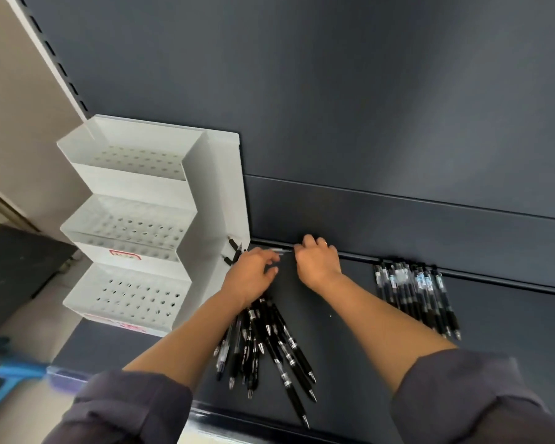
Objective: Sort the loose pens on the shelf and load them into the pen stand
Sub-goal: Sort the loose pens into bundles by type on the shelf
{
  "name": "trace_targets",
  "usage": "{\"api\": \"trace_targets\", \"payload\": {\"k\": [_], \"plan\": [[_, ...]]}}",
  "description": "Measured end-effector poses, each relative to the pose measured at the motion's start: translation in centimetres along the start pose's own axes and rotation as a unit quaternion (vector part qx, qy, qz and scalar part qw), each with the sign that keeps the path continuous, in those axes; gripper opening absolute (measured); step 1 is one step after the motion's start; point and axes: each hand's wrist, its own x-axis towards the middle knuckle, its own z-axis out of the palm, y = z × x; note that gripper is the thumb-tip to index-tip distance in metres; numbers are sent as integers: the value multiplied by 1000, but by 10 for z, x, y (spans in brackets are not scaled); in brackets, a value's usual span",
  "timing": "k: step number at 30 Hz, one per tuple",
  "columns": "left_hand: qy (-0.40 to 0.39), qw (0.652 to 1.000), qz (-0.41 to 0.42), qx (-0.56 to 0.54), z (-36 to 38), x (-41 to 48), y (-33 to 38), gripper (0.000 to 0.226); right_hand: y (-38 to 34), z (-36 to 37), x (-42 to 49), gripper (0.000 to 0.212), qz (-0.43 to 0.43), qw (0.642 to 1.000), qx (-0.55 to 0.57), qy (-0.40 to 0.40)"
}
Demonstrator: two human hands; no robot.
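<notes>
Head view, looking down on dark shelf [350, 347].

- Pen stand [132, 184]: white, three stepped tiers with hole grids. It stands at the shelf's left end with its tall side wall facing the hands.
- Left hand [250, 274]: close beside the stand's side wall, fingers curled in narrow, pinching the left end of a thin pen [281, 250]. The pen is pale and blurred.
- Black pen ends [232, 251] stick out past the left hand, right against the stand wall. Cannot tell whether the hand grips these too.
- Right hand [318, 264]: knuckles up, fingers curled down onto the thin pen's right end at the back ridge [398, 260]. There is a ring [324, 241] on one finger.
- The hands are near each other, and the thin pen bridges the gap between them, roughly level along the ridge.
- Loose pile [269, 344]: black pens fanned out under the left forearm, tips toward the front edge [269, 421]. The longest pen reaches nearly to that edge.
- Sorted row [417, 293]: pens lying side by side and parallel, well right of the right hand, with their tops near the ridge.
- Open room: bare shelf between the pile and the row, under the right forearm.
- Back panel [366, 91] rises straight behind the ridge.
- Dark sleeves [125, 408] are pushed up at both elbows.
</notes>
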Motion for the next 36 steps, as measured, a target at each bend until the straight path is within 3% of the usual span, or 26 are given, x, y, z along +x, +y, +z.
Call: {"api": "trace_targets", "payload": {"k": [5, 11, 15, 19, 26, 36], "plan": [[-6, 1000, 1, -7, 0, -1, -5, 27, -2, 4, 3, 40, 5, 1000, -20, 21], [-11, 1000, -2, 15, 2, -9, -4, 27, 4, 2, -10, 40, -53, 996, -75, 21], [28, 998, -36, 39, 6, -20, 0, 26, 11, -1, -21, 40, -74, 992, -99, 5], [70, 991, -100, 53, 10, -32, 4, 23, 21, 0, -34, 40, -61, 997, -46, -7], [23, 969, -177, 168, 21, -41, 14, 53, 30, 3, -51, 33, -27, 999, 29, -26], [-13, 970, -200, 139, 27, -32, 16, 35, 30, 0, -58, 26, 10, 992, 115, -57]]}}
